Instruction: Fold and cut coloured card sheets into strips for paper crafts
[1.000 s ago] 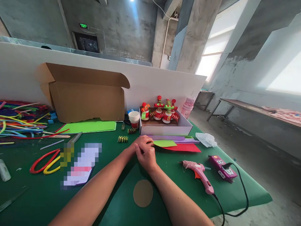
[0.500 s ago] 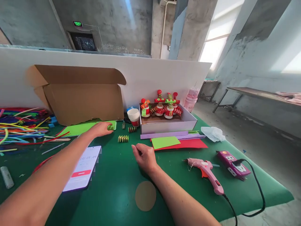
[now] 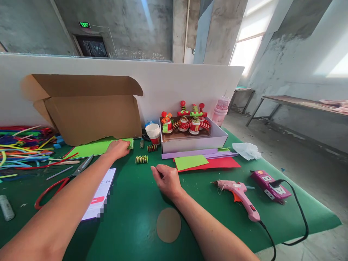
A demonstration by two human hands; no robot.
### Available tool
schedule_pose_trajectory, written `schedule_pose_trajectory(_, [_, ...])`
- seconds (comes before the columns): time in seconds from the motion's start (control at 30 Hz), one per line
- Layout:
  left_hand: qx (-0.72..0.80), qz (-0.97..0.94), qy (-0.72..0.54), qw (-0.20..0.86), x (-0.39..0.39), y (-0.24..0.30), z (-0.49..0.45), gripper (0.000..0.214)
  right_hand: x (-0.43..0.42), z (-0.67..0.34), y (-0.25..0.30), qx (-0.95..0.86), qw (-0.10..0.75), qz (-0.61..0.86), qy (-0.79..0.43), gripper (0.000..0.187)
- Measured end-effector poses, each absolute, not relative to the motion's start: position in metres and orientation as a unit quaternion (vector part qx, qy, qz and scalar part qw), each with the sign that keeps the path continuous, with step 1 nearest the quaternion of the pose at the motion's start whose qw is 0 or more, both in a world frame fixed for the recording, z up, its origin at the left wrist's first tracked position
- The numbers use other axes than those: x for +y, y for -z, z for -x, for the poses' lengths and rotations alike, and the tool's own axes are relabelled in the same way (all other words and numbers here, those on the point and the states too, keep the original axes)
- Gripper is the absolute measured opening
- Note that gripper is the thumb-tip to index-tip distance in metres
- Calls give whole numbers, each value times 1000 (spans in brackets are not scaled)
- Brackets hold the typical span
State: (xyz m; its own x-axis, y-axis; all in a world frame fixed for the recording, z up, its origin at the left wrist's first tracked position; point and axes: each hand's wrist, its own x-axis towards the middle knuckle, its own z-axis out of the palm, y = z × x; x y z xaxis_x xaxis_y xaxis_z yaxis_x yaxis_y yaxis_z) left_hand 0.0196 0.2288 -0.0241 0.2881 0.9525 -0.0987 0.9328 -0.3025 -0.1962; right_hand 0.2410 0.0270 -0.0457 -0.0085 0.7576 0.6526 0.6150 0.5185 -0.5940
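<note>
My left hand (image 3: 117,149) is stretched out to the right end of the green paper sheets (image 3: 92,148). Its fingers are bent down and drawn together there, and what lies under the fingertips is hidden. My right hand (image 3: 166,180) rests on the green table in a loose fist, with nothing visible in it. Between the hands lies a yellow-green folded paper spring (image 3: 141,159), and a red-and-green folded paper spring (image 3: 152,148) sits just behind it. A round brown cardboard disc (image 3: 168,225) lies flat in front of my right wrist.
A box (image 3: 190,144) holds several red cup figures. Paper cups (image 3: 152,132) stand beside it, coloured paper (image 3: 214,166) in front. A glue gun (image 3: 240,195) with its cord lies right. Scissors (image 3: 81,167), a phone (image 3: 102,188) and pipe cleaners (image 3: 24,152) are left.
My left hand has shifted slightly, and its fingers now cover the small green piece seen under them before. The scissors show more beside my left forearm. My right hand stays in place.
</note>
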Motion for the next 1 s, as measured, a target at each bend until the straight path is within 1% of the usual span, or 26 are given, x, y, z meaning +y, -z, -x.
schedule_pose_trajectory(0.2, [-607,787,-97,50,226,20,-16,34,28,-241,47,-713,488,500,-54,46])
schedule_pose_trajectory(0.47, [-615,782,-90,38,228,21,-13,34,28,-240,48,-716,481,504,-48,47])
schedule_pose_trajectory(0.67, [-632,773,-57,30,233,20,-8,32,28,-241,47,-715,482,504,-56,46])
schedule_pose_trajectory(1.0, [-656,754,-2,27,253,13,10,36,27,-241,46,-729,445,517,-49,46])
